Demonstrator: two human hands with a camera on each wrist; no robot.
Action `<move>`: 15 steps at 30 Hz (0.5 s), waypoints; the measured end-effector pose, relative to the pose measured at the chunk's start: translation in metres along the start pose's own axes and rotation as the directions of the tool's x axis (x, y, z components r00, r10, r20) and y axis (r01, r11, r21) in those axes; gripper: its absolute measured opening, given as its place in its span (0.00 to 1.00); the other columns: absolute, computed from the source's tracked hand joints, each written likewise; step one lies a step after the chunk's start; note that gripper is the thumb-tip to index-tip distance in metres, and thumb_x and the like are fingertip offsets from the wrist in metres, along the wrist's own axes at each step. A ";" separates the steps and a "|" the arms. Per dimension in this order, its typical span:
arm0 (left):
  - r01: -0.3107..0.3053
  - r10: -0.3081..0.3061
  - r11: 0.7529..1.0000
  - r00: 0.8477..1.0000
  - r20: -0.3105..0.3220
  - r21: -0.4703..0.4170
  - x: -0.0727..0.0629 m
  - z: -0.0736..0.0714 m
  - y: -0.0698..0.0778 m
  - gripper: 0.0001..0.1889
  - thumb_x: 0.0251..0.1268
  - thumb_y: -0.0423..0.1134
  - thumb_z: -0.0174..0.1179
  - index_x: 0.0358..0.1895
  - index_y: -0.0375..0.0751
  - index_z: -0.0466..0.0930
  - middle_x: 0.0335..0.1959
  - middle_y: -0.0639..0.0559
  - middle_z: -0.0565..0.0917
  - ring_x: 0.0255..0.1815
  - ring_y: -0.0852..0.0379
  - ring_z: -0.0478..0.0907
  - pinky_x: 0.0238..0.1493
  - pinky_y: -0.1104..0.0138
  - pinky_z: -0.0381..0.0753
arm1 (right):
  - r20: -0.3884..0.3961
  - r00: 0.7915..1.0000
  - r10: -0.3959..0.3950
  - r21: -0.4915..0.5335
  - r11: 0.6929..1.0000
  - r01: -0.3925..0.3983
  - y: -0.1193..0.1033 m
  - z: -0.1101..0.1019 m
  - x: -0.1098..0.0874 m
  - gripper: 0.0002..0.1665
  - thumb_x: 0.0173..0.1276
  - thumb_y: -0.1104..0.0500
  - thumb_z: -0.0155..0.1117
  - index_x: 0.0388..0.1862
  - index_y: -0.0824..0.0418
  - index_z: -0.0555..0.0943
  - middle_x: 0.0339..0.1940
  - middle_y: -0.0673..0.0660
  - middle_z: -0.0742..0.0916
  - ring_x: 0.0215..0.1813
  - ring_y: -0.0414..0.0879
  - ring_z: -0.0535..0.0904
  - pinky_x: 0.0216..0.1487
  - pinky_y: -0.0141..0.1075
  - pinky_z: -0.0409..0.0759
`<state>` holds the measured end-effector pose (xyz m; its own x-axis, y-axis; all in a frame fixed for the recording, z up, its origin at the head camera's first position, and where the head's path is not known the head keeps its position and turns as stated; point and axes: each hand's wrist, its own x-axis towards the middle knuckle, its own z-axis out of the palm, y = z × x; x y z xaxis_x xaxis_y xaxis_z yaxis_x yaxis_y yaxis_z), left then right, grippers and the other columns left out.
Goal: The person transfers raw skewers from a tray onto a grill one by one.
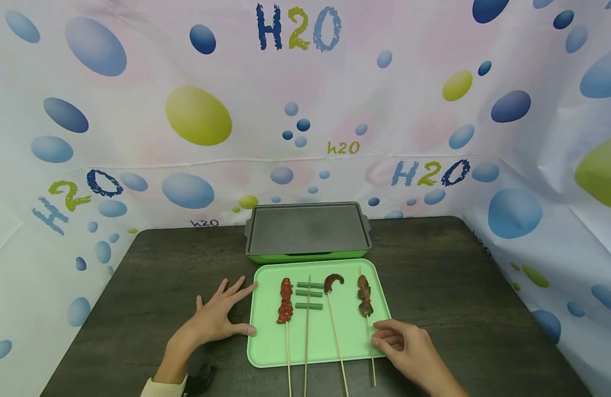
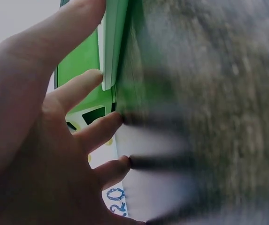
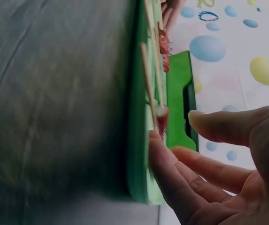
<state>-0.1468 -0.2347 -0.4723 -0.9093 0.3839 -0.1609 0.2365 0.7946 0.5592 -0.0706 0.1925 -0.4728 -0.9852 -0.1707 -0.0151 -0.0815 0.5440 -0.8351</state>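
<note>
My left hand (image 1: 213, 320) spreads its fingers at the left edge of the light green tray (image 1: 265, 347). Its thumb and index fingertip touch or nearly touch the rim. My right hand (image 1: 409, 350) is at the tray's front right corner, fingers bent loosely beside the stick of a brown meat skewer (image 1: 365, 295). In the right wrist view the thumb stands apart from the fingers, and a fingertip is close to a stick (image 3: 147, 84); contact is unclear. Also on the tray lie a red meat skewer (image 1: 285, 300), a green-piece skewer (image 1: 309, 293) and a curled dark red skewer (image 1: 334, 280).
Behind the tray stands a green electric griddle (image 1: 307, 229) with a flat grey plate. The sticks jut over the tray's front edge. Both stand on a dark wood-grain table (image 1: 464, 292), backed by a white patterned sheet (image 1: 265, 82). A dark object (image 1: 202, 379) is by the left wrist.
</note>
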 end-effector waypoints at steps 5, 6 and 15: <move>0.023 -0.023 1.000 1.000 0.005 0.007 -0.002 0.001 0.002 0.53 0.50 0.64 0.75 0.81 0.56 0.62 0.83 0.39 0.54 0.80 0.24 0.41 0.54 0.13 0.33 | 0.004 1.000 -0.009 -0.011 1.000 0.009 0.001 0.008 0.006 0.16 0.64 0.60 0.77 0.47 0.68 0.88 0.32 0.52 0.90 0.31 0.37 0.86 0.34 0.31 0.84; 0.024 -0.024 1.000 1.000 0.005 0.014 -0.002 0.001 0.003 0.53 0.50 0.64 0.75 0.81 0.56 0.62 0.83 0.39 0.54 0.80 0.24 0.41 0.53 0.13 0.34 | 0.000 1.000 0.000 -0.011 1.000 0.000 0.002 0.009 0.007 0.16 0.63 0.61 0.78 0.47 0.69 0.88 0.31 0.51 0.90 0.30 0.37 0.86 0.33 0.30 0.84; 0.086 -0.087 0.995 0.996 0.018 0.045 0.000 -0.002 0.007 0.51 0.53 0.64 0.73 0.81 0.59 0.62 0.83 0.40 0.53 0.80 0.25 0.43 0.56 0.14 0.36 | 0.039 0.998 0.057 0.076 0.995 -0.060 0.005 0.010 0.016 0.17 0.63 0.64 0.77 0.48 0.71 0.88 0.30 0.52 0.89 0.29 0.41 0.88 0.30 0.33 0.85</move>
<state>-0.1463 -0.2300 -0.4662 -0.9200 0.3218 -0.2236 0.1727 0.8452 0.5058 -0.0847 0.1839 -0.4828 -0.9815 -0.1715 -0.0847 -0.0103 0.4894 -0.8720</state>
